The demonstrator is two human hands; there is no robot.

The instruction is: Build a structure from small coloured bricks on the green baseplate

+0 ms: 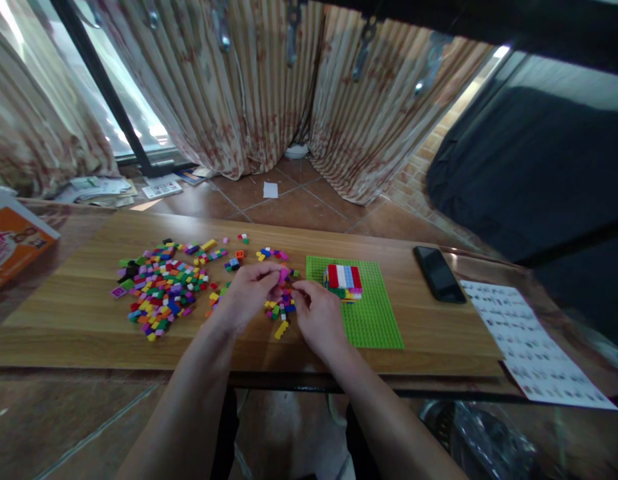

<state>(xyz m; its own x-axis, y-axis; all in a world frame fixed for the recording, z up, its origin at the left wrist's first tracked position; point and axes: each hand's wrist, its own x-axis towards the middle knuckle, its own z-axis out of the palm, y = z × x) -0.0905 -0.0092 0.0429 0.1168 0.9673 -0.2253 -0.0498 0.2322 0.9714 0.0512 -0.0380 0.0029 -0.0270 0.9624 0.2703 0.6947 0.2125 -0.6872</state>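
Observation:
My left hand [251, 292] is closed in a pinch on a small pink brick [283, 274], held just above the wooden board. My right hand [319, 317] hovers close beside it, its fingers curled toward the same pink brick and over a small scatter of loose bricks [281, 313]. Right of both hands lies a green baseplate [373, 320] carrying a small build of stacked bricks [343, 280], red and pale on top. A large pile of many-coloured bricks [161, 287] spreads out to the left of my left hand.
A wooden board [63, 320] bears everything. A black phone [439, 273] lies at its far right, next to a printed sheet [529, 347]. An orange box [13, 243] sits at the far left. Curtains and a tiled floor lie beyond.

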